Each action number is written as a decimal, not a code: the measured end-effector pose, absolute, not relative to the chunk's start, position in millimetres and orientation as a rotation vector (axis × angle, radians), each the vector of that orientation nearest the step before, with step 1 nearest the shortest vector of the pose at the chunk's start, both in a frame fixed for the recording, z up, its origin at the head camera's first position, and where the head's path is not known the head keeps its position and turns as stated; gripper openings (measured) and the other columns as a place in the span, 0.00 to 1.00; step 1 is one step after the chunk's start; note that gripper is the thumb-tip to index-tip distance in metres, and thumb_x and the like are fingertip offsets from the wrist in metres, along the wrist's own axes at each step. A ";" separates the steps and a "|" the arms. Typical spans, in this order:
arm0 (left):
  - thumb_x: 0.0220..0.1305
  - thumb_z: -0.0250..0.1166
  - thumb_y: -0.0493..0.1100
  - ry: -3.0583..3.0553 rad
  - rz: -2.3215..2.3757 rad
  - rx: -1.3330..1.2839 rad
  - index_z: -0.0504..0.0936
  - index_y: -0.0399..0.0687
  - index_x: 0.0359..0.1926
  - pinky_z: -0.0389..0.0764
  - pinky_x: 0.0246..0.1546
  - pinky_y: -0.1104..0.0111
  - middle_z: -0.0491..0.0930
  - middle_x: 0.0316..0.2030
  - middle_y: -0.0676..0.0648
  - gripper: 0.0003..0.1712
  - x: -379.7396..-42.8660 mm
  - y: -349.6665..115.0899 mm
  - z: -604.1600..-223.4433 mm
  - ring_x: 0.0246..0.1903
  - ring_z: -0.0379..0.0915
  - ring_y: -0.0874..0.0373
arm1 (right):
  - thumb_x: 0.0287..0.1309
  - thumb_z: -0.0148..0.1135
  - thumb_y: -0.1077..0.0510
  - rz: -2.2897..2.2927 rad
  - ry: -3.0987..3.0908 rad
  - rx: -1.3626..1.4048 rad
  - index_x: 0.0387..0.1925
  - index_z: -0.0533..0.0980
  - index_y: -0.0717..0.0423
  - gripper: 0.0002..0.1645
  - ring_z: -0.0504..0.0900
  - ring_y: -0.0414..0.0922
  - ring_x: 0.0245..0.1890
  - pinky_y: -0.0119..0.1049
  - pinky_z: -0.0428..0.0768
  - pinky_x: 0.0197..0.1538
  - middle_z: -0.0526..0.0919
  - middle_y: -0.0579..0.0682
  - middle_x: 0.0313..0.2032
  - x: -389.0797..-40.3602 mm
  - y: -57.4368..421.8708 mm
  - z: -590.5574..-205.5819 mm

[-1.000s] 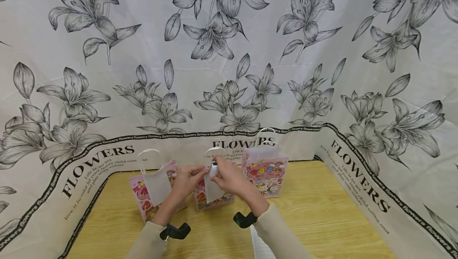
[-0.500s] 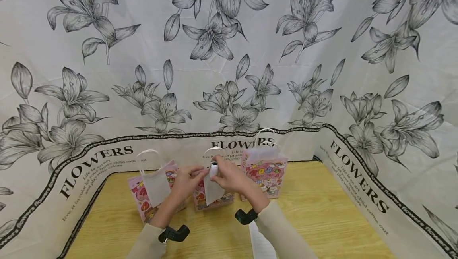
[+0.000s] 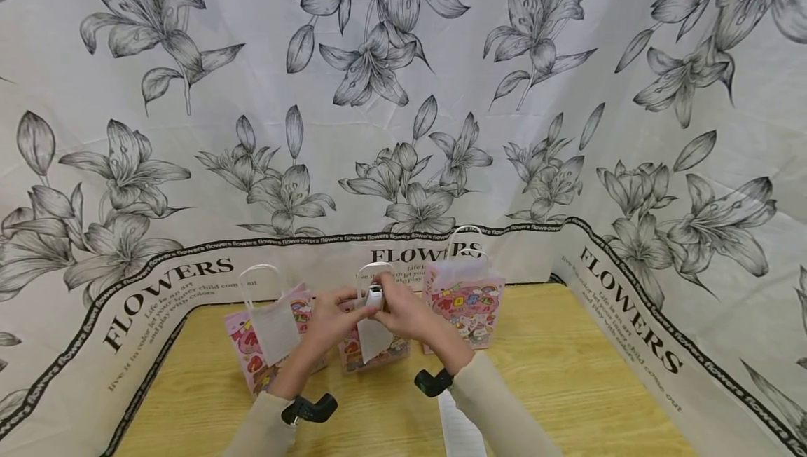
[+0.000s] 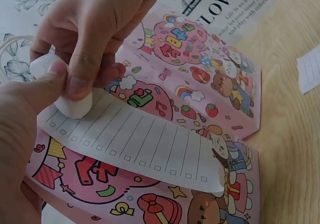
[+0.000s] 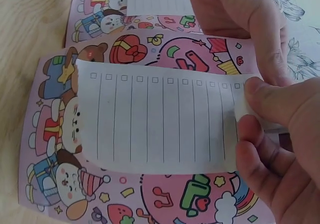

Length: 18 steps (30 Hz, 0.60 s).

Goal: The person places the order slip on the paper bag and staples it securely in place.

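Observation:
A small white stapler (image 3: 375, 296) sits at the top edge of the middle pink cartoon gift bag (image 3: 397, 354), between both hands. My right hand (image 3: 406, 311) grips it with the thumb against its near side. The left hand (image 3: 330, 313) pinches it too, its thumb pressed on the white body, as the left wrist view shows. A lined checklist sheet (image 5: 160, 119) with a torn end hangs down the bag's front, its upper end under the stapler. Fingers behind the bag's edge are partly hidden.
Left of the middle bag stands another pink gift bag (image 3: 302, 306) with a white sheet (image 3: 277, 331) on its front. A third bag (image 3: 466, 313) stands on the right. Lined paper (image 3: 460, 425) lies on the wooden table (image 3: 567, 373) near the right forearm. A flower-printed curtain (image 3: 391, 183) hangs behind.
My left hand has shifted slightly right, from pinching at the bag's edge beside the stapler to putting its thumb on the stapler. The right hand has stayed about in place.

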<state>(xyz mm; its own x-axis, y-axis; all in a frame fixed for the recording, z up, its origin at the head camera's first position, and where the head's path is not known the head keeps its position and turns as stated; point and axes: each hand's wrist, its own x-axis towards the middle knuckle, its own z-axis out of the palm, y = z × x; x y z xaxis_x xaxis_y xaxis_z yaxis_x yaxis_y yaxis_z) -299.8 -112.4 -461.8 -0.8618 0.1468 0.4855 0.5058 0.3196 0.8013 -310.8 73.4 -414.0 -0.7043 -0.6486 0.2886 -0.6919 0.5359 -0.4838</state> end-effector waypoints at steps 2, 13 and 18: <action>0.56 0.73 0.42 -2.240 -1.516 -0.629 0.88 0.47 0.39 0.82 0.28 0.69 0.85 0.38 0.47 0.09 -301.0 -112.3 -461.4 0.36 0.83 0.55 | 0.60 0.68 0.59 0.883 -2.704 1.148 0.57 0.62 0.62 0.30 0.79 0.41 0.33 0.29 0.78 0.31 0.78 0.54 0.40 -310.5 74.3 -413.5; 0.58 0.72 0.43 -2.158 -1.459 -0.727 0.88 0.45 0.40 0.83 0.32 0.68 0.85 0.39 0.46 0.10 -300.4 -114.4 -463.9 0.39 0.83 0.53 | 0.61 0.67 0.58 0.706 -2.682 1.236 0.59 0.65 0.59 0.28 0.79 0.40 0.33 0.29 0.78 0.32 0.79 0.51 0.40 -312.1 79.5 -412.5; 0.56 0.74 0.44 -2.203 -1.533 -0.641 0.88 0.44 0.40 0.82 0.31 0.69 0.85 0.38 0.46 0.12 -298.8 -112.8 -463.2 0.39 0.83 0.53 | 0.63 0.65 0.58 0.742 -2.628 1.312 0.54 0.66 0.57 0.23 0.77 0.37 0.30 0.27 0.77 0.30 0.78 0.48 0.36 -314.7 80.8 -415.6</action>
<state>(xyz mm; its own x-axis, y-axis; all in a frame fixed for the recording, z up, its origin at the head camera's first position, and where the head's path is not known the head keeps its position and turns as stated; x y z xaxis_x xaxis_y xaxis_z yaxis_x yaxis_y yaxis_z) -298.8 -112.8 -463.2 -0.8238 0.1500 0.5467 0.5647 0.3013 0.7683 -314.7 80.8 -415.6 -0.6201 -0.7214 0.3082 -0.7761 0.5067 -0.3753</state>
